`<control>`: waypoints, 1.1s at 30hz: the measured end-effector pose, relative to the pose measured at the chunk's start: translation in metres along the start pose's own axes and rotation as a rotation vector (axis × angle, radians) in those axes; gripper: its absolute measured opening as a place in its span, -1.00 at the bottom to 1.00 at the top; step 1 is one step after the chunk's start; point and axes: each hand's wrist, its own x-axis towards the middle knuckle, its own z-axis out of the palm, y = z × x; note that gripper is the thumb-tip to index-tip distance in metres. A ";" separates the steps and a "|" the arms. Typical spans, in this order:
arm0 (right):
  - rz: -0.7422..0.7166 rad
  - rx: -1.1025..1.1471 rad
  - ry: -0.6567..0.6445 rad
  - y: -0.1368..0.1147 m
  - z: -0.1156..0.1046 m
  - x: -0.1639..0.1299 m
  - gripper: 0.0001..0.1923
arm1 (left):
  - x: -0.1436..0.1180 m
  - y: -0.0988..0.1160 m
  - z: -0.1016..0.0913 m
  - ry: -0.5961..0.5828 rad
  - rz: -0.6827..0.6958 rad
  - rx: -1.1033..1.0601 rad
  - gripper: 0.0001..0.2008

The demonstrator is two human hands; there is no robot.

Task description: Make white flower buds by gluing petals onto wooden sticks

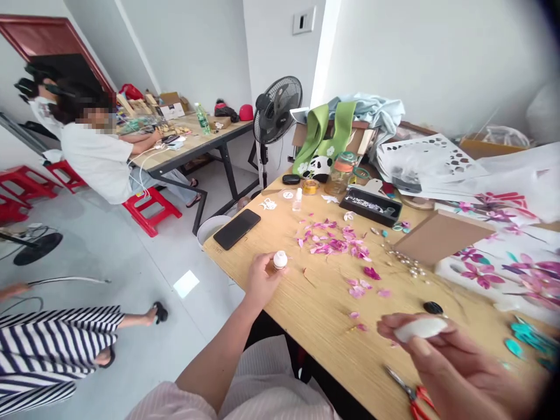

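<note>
- Head view is showing the left hand (261, 281) resting near the worktop's (324, 309) front-left edge, its grip closing around a small white-capped bottle (279, 261) that is standing upright on the wood.
- Right hand (441, 350) is hovering low at the near right, fingers pinching a small white oblong piece (420, 328) — its long axis is lying roughly left to right, tilting slightly up toward the right.
- Bottle is lying to the left of and farther away than the white piece, well apart from it; the left hand is plainly the nearer one to the bottle, the right hand the only one on the white piece.
- Between the two hands, pink petals (336, 242) are lying scattered across the wood, a few stray ones near the right hand.
- Red-handled scissors (411, 396) are lying just below the right hand — a black phone (236, 228) is sitting beyond the left hand.
- Other people are sitting at a separate table farther off on the left.
</note>
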 end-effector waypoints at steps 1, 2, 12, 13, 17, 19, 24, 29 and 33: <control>0.030 -0.007 -0.039 -0.007 0.009 -0.004 -0.80 | 0.000 -0.001 0.000 0.005 0.013 0.012 -0.69; 0.041 0.001 -0.057 -0.012 0.018 -0.007 -0.81 | -0.001 -0.002 -0.001 0.006 0.025 0.021 -0.69; -0.151 0.028 -0.011 -0.009 0.058 -0.011 -0.88 | -0.003 -0.007 0.000 -0.047 0.109 0.027 -0.70; -0.162 0.020 -0.007 -0.008 0.059 -0.012 -0.88 | -0.003 -0.008 0.001 -0.051 0.110 0.022 -0.68; -0.179 -0.024 0.020 -0.004 0.065 -0.013 -0.88 | -0.005 -0.014 -0.001 -0.040 0.117 -0.009 -0.52; -0.175 -0.053 0.024 -0.001 0.069 -0.014 -0.87 | -0.008 -0.015 -0.004 0.019 0.148 -0.026 -0.43; -0.128 -0.223 0.020 0.004 0.077 -0.019 -0.86 | -0.030 0.005 -0.019 0.227 0.325 -0.006 -0.56; -0.190 -0.325 0.015 0.009 0.088 -0.019 -0.90 | -0.059 0.031 -0.014 -0.079 0.395 -0.060 -0.79; -0.237 -0.336 0.035 0.018 0.095 -0.016 -0.94 | -0.070 0.037 0.001 -0.258 0.293 -0.146 -0.79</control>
